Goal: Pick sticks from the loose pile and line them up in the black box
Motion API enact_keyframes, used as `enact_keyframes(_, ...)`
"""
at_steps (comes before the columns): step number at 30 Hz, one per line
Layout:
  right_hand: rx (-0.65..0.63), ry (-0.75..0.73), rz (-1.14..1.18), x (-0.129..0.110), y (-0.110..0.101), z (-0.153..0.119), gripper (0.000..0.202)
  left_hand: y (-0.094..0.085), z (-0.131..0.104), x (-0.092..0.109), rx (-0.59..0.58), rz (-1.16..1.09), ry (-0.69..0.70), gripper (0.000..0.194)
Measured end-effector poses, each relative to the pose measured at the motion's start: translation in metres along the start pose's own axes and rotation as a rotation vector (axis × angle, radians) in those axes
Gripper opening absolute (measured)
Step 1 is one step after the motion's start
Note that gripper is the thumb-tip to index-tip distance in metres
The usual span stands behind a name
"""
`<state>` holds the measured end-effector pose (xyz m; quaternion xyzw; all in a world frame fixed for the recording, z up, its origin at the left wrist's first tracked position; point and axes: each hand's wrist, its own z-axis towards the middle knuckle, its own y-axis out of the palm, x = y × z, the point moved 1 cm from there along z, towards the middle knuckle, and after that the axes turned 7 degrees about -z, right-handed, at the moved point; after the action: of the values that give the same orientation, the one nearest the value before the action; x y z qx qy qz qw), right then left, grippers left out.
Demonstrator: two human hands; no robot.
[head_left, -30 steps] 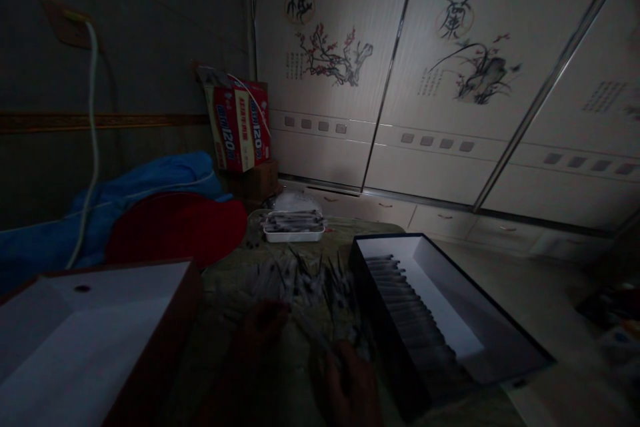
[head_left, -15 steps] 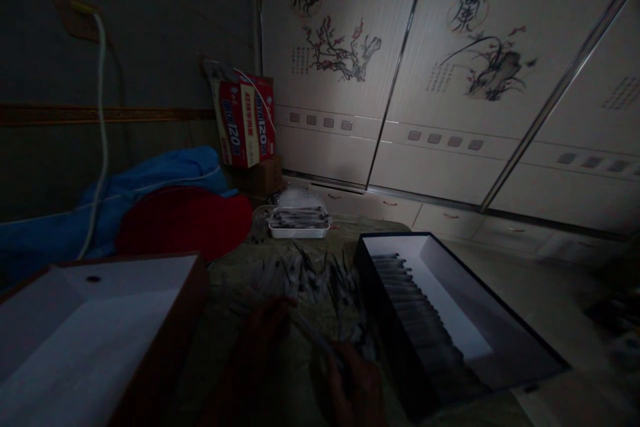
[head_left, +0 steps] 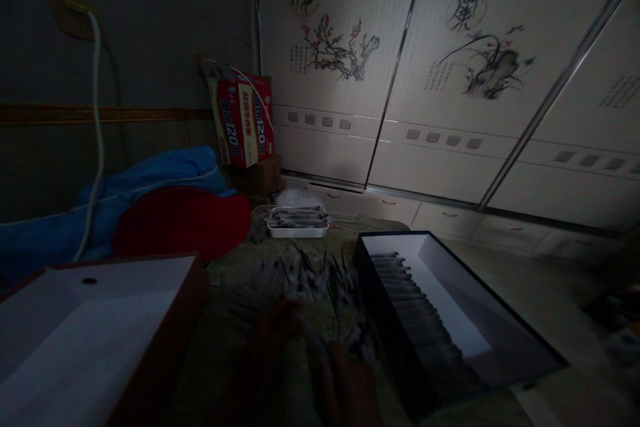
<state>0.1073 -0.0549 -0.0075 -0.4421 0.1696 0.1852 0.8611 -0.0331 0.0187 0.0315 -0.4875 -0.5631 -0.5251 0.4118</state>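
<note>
The scene is dim and the hands are blurred. My right hand is closed around the lower end of a slim, greyish pen-like stick. At the stick's upper end, the curled fingers of my left hand pinch it. Just beyond my hands lies a loose pile of similar slim sticks, some clear and some dark. To the right, a dark-edged box with a white inside holds a row of these sticks, lined up along its left side.
A white tray of sticks stands at the table's far end. At the left is a brown box with a pale inside. Behind it are a red round item, blue cloth and a hanging white cable. Red cartons stand by the wardrobe.
My left hand has shifted slightly right, and my right hand a little left, bringing them closer together. The stick between them is tilted more steeply. The boxes stay put.
</note>
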Motion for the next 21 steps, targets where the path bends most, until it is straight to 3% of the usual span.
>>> enact_keyframes(7,0.049,-0.116,-0.12,-0.006,0.004,0.0,0.033,0.013,-0.006,0.0,0.008,-0.149,-0.096,0.032)
enact_keyframes(12,0.092,-0.109,-0.131,-0.008,0.003,0.001,0.037,0.014,-0.008,-0.004,0.051,-0.221,-0.151,0.038)
enact_keyframes(21,0.048,0.117,0.195,-0.012,0.007,-0.01,0.04,0.019,-0.007,-0.012,0.019,-0.227,-0.132,0.039)
